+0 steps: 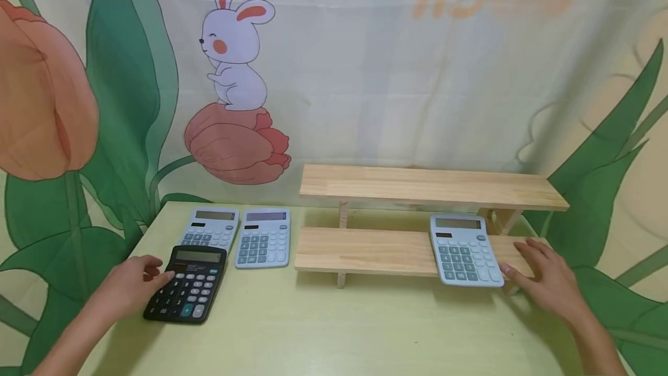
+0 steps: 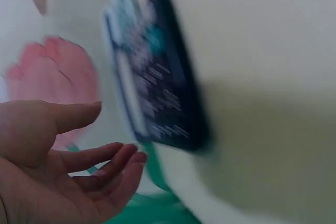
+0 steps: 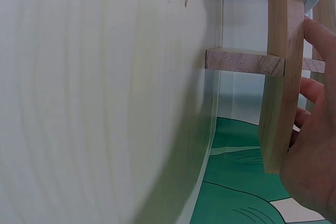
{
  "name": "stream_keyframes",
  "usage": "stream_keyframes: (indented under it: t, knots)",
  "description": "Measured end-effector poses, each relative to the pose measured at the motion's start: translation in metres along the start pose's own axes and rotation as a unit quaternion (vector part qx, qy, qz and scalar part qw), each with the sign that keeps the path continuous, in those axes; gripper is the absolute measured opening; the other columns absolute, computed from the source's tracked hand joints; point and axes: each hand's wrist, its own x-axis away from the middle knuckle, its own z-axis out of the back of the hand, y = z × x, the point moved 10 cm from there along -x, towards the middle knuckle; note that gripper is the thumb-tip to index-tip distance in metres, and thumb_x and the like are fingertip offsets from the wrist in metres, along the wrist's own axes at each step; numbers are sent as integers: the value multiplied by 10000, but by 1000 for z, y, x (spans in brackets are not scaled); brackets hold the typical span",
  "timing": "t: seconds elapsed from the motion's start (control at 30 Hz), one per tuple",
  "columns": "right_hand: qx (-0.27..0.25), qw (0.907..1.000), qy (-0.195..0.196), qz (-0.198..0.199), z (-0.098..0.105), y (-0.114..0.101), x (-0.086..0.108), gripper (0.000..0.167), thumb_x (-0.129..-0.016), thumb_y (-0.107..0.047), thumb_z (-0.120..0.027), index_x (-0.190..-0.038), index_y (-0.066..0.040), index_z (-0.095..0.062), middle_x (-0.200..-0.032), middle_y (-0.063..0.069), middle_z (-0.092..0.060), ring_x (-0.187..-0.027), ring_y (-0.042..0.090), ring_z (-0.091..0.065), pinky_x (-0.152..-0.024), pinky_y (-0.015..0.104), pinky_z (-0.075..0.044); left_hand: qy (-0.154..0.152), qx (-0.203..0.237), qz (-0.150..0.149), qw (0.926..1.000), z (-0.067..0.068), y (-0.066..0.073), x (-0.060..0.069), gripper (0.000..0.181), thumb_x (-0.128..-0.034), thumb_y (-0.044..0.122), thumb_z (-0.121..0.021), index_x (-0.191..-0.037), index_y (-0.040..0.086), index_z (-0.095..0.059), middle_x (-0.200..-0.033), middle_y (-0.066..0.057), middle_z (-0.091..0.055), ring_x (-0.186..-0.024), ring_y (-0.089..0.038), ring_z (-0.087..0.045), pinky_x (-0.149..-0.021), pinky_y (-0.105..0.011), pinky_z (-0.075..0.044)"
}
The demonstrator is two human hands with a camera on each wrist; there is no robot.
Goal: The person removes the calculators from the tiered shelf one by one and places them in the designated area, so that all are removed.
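My left hand [image 1: 130, 284] is beside the upper left edge of a black calculator [image 1: 184, 297]. In the left wrist view, thumb and fingers of that hand [image 2: 79, 166] are spread with a gap to the blurred black calculator [image 2: 163, 82]. The black calculator's top overlaps the lower part of a light blue calculator [image 1: 215, 215]. My right hand [image 1: 548, 283] rests at the right end of the lower wooden shelf [image 1: 365, 251], its thumb close to the right edge of another light blue calculator [image 1: 464, 248]. That one lies on the shelf, its lower end jutting past the front edge.
A third light blue calculator [image 1: 263, 239] lies on the pale green table [image 1: 334, 329], left of the shelf. The upper wooden shelf [image 1: 428, 184] runs behind the lower one. A printed curtain [image 1: 355, 74] with a rabbit and tulips hangs behind.
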Motion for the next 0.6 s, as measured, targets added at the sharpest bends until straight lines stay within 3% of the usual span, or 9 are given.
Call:
stream_keyframes:
  t: [0.17,0.33,0.47,0.6]
  knots:
    - [20,10000,5,15,-1,1,0,703,-1000,-408,-708,-1487,59,-511,-1568,383,-367,-1384,668,-314,-1017,837,-258,519,401,-779,9948,8,86,13,508,-1044,281,-705,-1337,-122,-609,-1163,-210,-693,-1044,-360,-705,-894,-528,-605]
    - [5,10000,26,6,-2,3,0,714,-1003,-427,-701,-1503,44,-504,-1585,373,-358,-1395,667,-303,-1020,845,-247,533,1127,-1397,9823,-3,165,18,479,-1027,291,-737,-1380,-17,-635,-1222,-117,-699,-1079,-244,-703,-936,-437,-613]
    - [9,10000,56,19,-1,3,-2,714,-1003,-427,-700,-1499,49,-507,-1580,376,-362,-1393,667,-306,-1019,845,-250,474,1766,-1758,9673,-18,218,13,450,-1015,284,-756,-1381,44,-651,-1218,-67,-706,-1099,-213,-697,-975,-428,-598]
    - [38,10000,55,11,-1,2,-3,711,-1002,-423,-700,-1493,54,-508,-1571,386,-364,-1384,674,-309,-1021,848,-248,319,2560,-1992,9454,-40,266,7,419,-996,242,-780,-1358,66,-665,-1178,-33,-717,-1090,-204,-707,-981,-416,-596]
